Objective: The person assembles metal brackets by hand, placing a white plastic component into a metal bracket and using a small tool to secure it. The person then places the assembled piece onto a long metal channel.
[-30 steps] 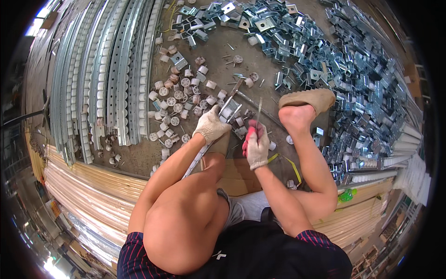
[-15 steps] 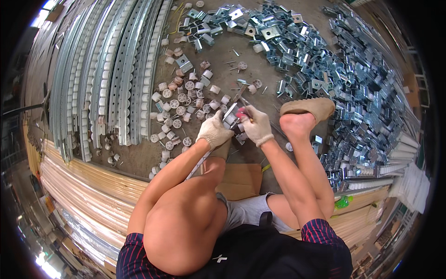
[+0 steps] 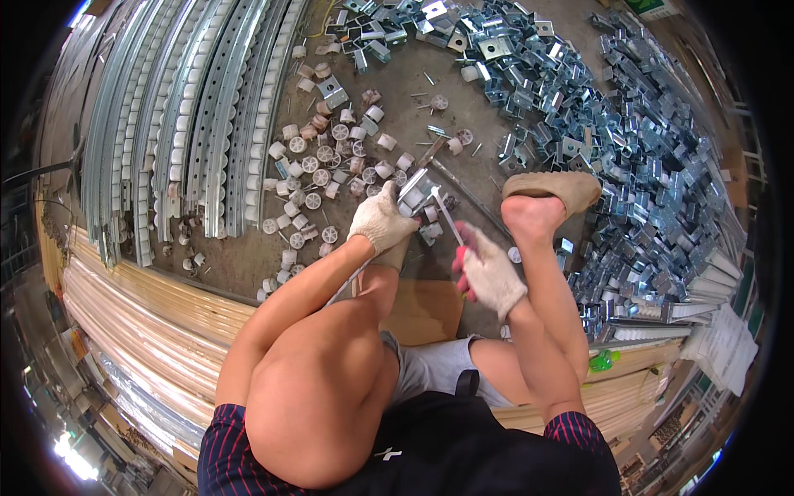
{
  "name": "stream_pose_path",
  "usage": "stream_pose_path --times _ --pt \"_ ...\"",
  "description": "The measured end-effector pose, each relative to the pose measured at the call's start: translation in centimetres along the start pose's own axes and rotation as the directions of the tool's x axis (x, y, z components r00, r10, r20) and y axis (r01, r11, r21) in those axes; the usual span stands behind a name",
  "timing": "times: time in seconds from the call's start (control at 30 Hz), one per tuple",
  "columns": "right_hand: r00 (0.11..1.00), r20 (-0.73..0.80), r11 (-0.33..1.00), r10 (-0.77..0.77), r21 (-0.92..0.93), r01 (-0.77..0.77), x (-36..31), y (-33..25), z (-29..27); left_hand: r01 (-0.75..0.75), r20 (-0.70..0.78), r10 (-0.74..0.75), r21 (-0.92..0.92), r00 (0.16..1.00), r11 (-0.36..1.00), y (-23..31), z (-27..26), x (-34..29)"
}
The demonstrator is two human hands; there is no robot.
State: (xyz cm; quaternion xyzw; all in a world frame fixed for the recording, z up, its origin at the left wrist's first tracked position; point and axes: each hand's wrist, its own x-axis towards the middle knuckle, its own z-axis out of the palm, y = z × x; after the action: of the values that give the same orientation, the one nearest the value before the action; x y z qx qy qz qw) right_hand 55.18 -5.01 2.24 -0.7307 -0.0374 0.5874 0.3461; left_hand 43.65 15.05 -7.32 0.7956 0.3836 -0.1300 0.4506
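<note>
Head view, and here is the rail (image 3: 418,187), out front between the feet, slanting away from the person and seeming to run back under the left forearm. The left hand (image 3: 382,218), gloved, is closed around it close to its far end, a grip that looks meant to pin it steady while leaving that end bare. Over on the other side, the gloved right hand (image 3: 494,277) curls round the lower end of a slim tool (image 3: 447,217), well back from the tip, perhaps for reach and swing. That tip sits right by the rail's edge; touching or just apart, I cannot tell. A dark bar (image 3: 471,197) lies on the floor (image 3: 405,76) just beyond. White rollers (image 3: 314,165) scatter to the left, near enough for an easy pick. Metal brackets (image 3: 538,91) heap up ahead and right, past the shoe (image 3: 552,190), and long tracks (image 3: 192,124) lie side by side at far left, presumably laid parallel for order.
</note>
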Motion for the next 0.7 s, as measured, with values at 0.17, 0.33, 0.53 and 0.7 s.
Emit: stream_pose_path --times 0.17,0.33,0.53,0.7 --pt "0.999 0.02 0.983 -0.045 -0.175 0.048 -1.2 1.4 1.6 -0.002 -0.048 0.005 0.048 0.999 0.999 0.0 1.2 -0.1" --pt "0.984 0.002 0.866 -0.179 -0.475 0.158 1.6 0.7 2.5 0.03 -0.099 -0.018 0.128 0.995 0.991 -0.3 1.6 -0.6" --pt "0.965 0.109 0.539 -0.238 -0.812 0.225 6.0 0.2 2.1 0.032 -0.053 -0.026 0.13 0.998 0.991 1.2 1.9 -0.1" --pt "0.922 0.189 0.593 -0.338 -0.718 0.364 4.1 -0.2 2.3 -0.075 -0.066 0.076 0.022 0.995 0.997 -3.0 0.4 2.2"
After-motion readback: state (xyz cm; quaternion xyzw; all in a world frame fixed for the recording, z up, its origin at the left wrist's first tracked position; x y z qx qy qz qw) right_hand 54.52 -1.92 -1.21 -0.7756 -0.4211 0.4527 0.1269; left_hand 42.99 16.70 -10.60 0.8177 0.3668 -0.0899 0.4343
